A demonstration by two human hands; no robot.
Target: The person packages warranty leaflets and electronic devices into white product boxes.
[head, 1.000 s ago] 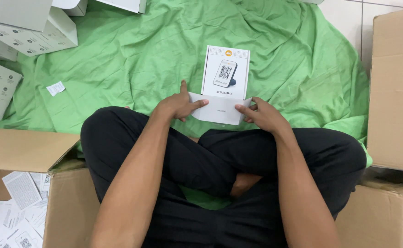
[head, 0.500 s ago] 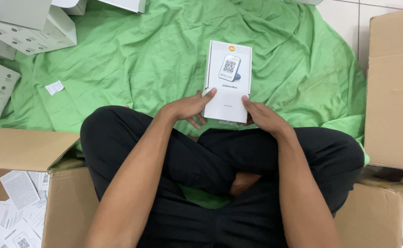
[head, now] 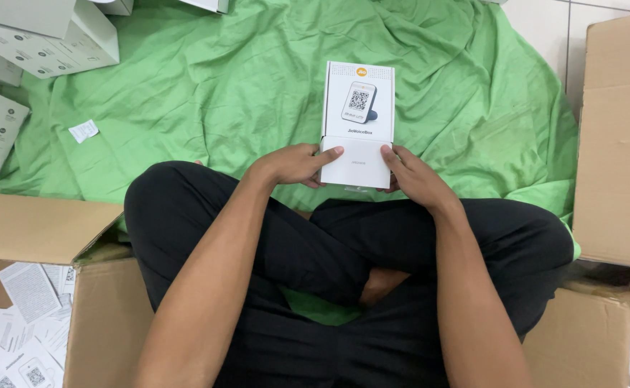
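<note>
We hold a white product box (head: 358,122) out in front of our crossed legs (head: 344,259), above the green cloth (head: 207,86). Our left hand (head: 293,165) grips its near left edge, fingers curled under and the thumb (head: 329,153) pressed on the plain white lower flap. Our right hand (head: 412,176) clasps the near right edge the same way, thumb on top. Past our fingertips the box's printed face shows a small grey device. Far to the left of our left fingers lie more white boxes (head: 42,36) and a paper scrap (head: 84,131). An open cardboard carton (head: 35,230) sits beneath our left forearm, another carton (head: 617,144) right of our right hand.
</note>
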